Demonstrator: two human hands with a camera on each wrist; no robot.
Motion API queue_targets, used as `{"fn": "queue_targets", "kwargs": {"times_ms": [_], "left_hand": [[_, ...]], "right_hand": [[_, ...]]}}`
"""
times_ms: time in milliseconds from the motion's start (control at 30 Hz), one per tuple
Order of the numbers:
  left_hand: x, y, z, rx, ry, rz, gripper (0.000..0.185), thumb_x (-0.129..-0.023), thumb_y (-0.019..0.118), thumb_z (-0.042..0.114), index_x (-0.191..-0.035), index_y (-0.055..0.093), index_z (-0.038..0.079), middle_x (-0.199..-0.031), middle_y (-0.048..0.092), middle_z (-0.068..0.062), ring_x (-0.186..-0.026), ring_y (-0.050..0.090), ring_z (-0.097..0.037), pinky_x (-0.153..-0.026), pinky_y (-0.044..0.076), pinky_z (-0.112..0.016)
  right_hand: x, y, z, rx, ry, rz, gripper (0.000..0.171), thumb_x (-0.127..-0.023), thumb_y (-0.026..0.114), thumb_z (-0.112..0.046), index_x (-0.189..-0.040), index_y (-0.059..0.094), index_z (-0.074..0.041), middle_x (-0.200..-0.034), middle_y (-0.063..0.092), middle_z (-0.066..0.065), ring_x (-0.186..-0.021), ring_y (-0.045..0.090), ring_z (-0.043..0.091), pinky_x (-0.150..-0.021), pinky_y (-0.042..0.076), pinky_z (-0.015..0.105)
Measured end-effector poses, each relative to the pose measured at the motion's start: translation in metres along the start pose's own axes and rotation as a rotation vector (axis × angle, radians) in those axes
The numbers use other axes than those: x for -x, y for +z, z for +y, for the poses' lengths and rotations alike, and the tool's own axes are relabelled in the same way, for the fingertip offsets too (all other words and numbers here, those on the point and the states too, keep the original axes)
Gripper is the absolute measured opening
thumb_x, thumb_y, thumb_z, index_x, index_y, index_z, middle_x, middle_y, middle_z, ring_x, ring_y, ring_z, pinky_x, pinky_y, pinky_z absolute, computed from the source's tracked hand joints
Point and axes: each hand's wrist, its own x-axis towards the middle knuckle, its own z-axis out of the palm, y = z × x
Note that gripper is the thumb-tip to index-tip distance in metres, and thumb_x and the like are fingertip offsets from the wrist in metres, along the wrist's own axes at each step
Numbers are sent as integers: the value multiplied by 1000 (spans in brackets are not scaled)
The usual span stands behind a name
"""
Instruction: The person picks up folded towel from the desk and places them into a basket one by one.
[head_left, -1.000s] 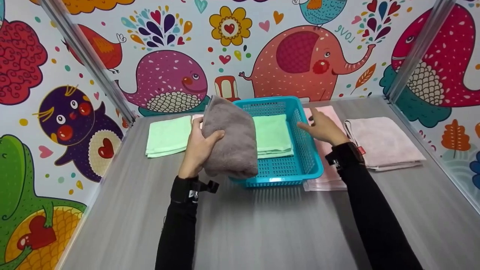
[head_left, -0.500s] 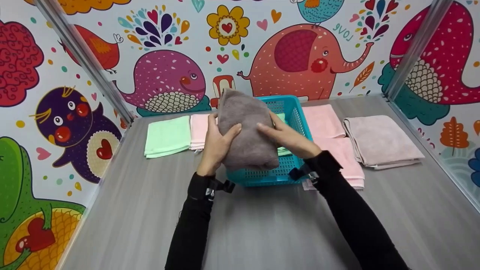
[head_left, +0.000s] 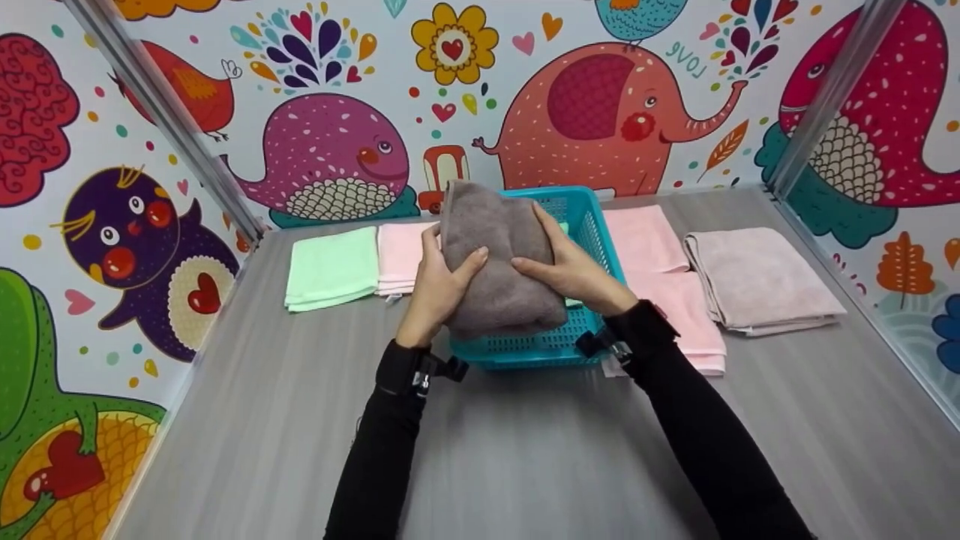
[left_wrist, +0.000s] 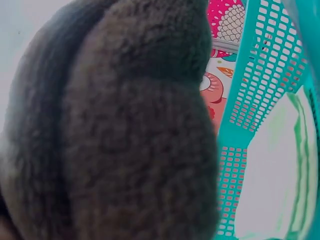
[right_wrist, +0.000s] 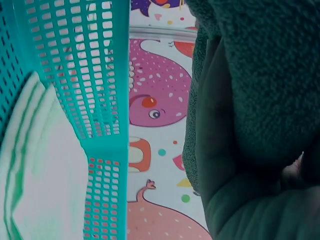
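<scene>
A folded grey-brown towel (head_left: 499, 262) is held up over the teal plastic basket (head_left: 592, 217). My left hand (head_left: 441, 289) grips its left side, thumb on the near face. On the other side my right hand (head_left: 574, 266) grips it with the thumb also on the face. Both wrist views show the towel's thick plush folds close up. Inside the basket lies a folded light green towel (right_wrist: 55, 165), mostly hidden in the head view behind the grey-brown one. The basket's perforated walls show in both wrist views.
Left of the basket lie a folded green towel (head_left: 332, 268) and a pink towel (head_left: 401, 259). To its right are two pink towels, one farther back (head_left: 645, 238) and one nearer (head_left: 679, 315), beside a larger pale pink towel (head_left: 761, 281). Patterned walls (head_left: 337, 157) enclose the grey table (head_left: 525, 450).
My right hand has come in from beyond the basket's right side and taken hold of the grey-brown towel. The left hand has shifted right with the towel, bringing it over the basket.
</scene>
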Motion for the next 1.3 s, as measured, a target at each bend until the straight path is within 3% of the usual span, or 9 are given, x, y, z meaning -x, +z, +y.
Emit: {"fn": "queue_targets", "kwargs": {"times_ms": [233, 400, 567, 667, 767, 833, 900, 1200, 1300], "left_hand": [[-8, -5, 1, 99, -61, -49, 82, -96, 64, 29, -161, 13, 25, -155, 39, -21, -133, 50, -35, -111, 41, -59], [-21, -8, 10, 41, 40, -92, 91, -100, 66, 30, -164, 2, 34, -165, 24, -14, -138, 46, -35, -115, 38, -61], [-41, -8, 23, -136, 146, -178, 53, -107, 57, 24, -157, 42, 33, -164, 40, -1, -149, 39, -24, -121, 31, -56], [-58, -4, 28, -204, 139, -196, 39, -109, 52, 21, -146, 59, 31, -156, 51, 2, -145, 43, -13, -120, 35, -45], [-76, 2, 26, -220, 62, -192, 40, -108, 51, 18, -145, 60, 30, -150, 54, 1, -100, 61, -10, -90, 48, -32], [-86, 6, 22, -233, -2, -187, 43, -106, 51, 17, -147, 59, 30, -146, 55, 0, -70, 50, -9, -69, 42, -27], [-96, 12, 17, -251, -40, -195, 47, -104, 51, 15, -149, 57, 27, -145, 55, -3, -61, 35, -14, -61, 33, -27], [-120, 34, -16, -475, -122, -334, 53, -101, 50, 8, -154, 51, 11, -158, 49, -12, -115, 50, -26, -94, 44, -35], [-122, 38, -25, -568, -156, -384, 59, -99, 48, 6, -158, 44, 9, -163, 43, -13, -139, 46, -27, -115, 40, -41]], "right_hand": [[-6, -13, -8, 48, -106, -8, 69, -100, 69, -34, -160, 36, -40, -167, 29, 5, -146, 37, 31, -117, 38, 58], [-15, -26, -15, 95, -127, 19, 55, -101, 68, -36, -153, 50, -36, -160, 40, 5, -138, 45, 28, -112, 46, 53], [-31, -41, -21, 107, -181, 51, 50, -104, 64, -31, -152, 54, -29, -157, 46, 5, -137, 47, 26, -114, 43, 51], [-43, -48, -22, 124, -174, 80, 50, -105, 62, -24, -153, 52, -25, -157, 47, 8, -136, 48, 26, -114, 42, 50], [-55, -53, -18, 134, -112, 113, 52, -104, 60, -16, -155, 50, -25, -159, 43, 10, -132, 48, 27, -109, 44, 46], [-64, -56, -13, 140, -59, 127, 57, -102, 57, -12, -156, 48, -25, -162, 40, 10, -131, 46, 27, -103, 43, 43], [-71, -58, -5, 154, -20, 135, 62, -98, 55, -8, -157, 47, -24, -165, 37, 11, -132, 43, 27, -100, 40, 41], [-86, -59, 40, 299, 94, 74, 65, -97, 55, -6, -160, 41, -11, -167, 32, 18, -153, 31, 32, -122, 31, 52], [-85, -55, 50, 373, 129, 34, 67, -96, 53, -4, -161, 37, -9, -167, 33, 19, -146, 38, 35, -115, 38, 48]]}}
